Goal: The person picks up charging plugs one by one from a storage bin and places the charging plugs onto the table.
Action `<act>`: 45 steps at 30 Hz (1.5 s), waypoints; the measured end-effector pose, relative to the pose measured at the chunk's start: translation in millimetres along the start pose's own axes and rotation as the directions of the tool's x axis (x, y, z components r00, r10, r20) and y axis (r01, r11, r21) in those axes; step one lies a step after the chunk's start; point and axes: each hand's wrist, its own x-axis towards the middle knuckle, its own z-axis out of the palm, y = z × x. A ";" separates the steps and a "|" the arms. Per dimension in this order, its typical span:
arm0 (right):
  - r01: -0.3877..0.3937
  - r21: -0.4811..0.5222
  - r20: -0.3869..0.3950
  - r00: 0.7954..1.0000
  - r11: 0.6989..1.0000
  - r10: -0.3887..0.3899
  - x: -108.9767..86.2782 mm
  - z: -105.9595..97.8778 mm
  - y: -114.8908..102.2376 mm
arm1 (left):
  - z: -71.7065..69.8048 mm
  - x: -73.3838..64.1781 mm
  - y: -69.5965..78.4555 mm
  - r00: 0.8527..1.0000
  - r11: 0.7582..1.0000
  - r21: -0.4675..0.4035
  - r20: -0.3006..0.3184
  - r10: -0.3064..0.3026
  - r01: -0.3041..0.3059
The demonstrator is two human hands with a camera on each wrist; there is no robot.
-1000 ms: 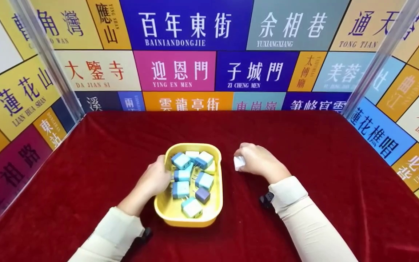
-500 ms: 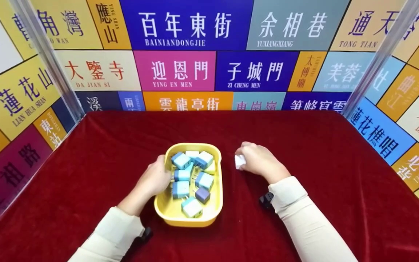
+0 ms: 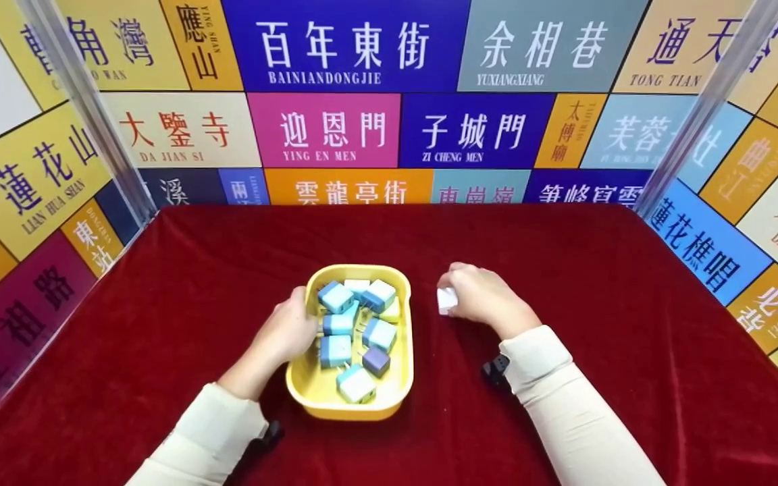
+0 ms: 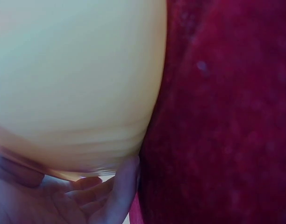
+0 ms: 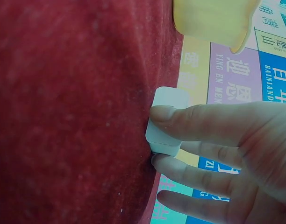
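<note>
A yellow plastic bin [image 3: 308, 399] stands in the middle of the red cloth, holding several charger plugs [image 3: 356, 385] in light blue, blue, white and purple. At its left side, my left hand [image 3: 286, 329] grips the wall near the rim. The left wrist view has the bin's wall [image 4: 82, 70] filling much of the picture, with curled fingers [image 4: 123, 186] at its edge. To the right of the bin, my right hand [image 3: 480, 297] pinches a white charger block [image 3: 446, 301] between thumb and fingers. In the right wrist view this block [image 5: 170, 97] is right at the cloth.
Red velvet cloth [image 3: 537, 243] covers the table. Behind it rises a wall of coloured sign panels [image 3: 325, 131] with Chinese lettering. Clear upright posts stand at the back left [image 3: 95, 108] and back right [image 3: 710, 108] corners.
My right hand has shifted very slightly to the right with the white charger block. The left hand and the bin hold the same place.
</note>
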 end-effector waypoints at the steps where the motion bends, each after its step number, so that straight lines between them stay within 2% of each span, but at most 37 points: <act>1: 0.001 0.001 0.003 1.000 1.000 -0.001 0.0 -0.3 0.0 | 0.1 0.1 -0.5 1.000 1.000 0.002 -0.004 0.004 -0.004; 9: -0.001 0.009 0.036 0.999 1.000 0.001 -1.3 -4.6 -1.0 | -0.4 -0.1 -0.3 1.000 1.000 0.009 -0.002 0.009 -0.009; 26: -0.016 0.011 0.046 0.999 1.000 0.015 -2.0 -7.6 -1.7 | 0.5 0.7 -0.3 1.000 1.000 0.008 0.006 0.001 -0.001; 36: 0.028 -0.013 0.026 0.999 1.000 -0.028 -0.1 -4.1 -0.8 | 0.4 0.4 -0.6 1.000 1.000 0.005 -0.003 -0.008 0.008; 45: 0.009 0.013 0.032 0.999 1.000 -0.009 -0.3 -7.6 -1.0 | -0.1 0.6 0.8 1.000 1.000 0.015 0.008 -0.019 0.019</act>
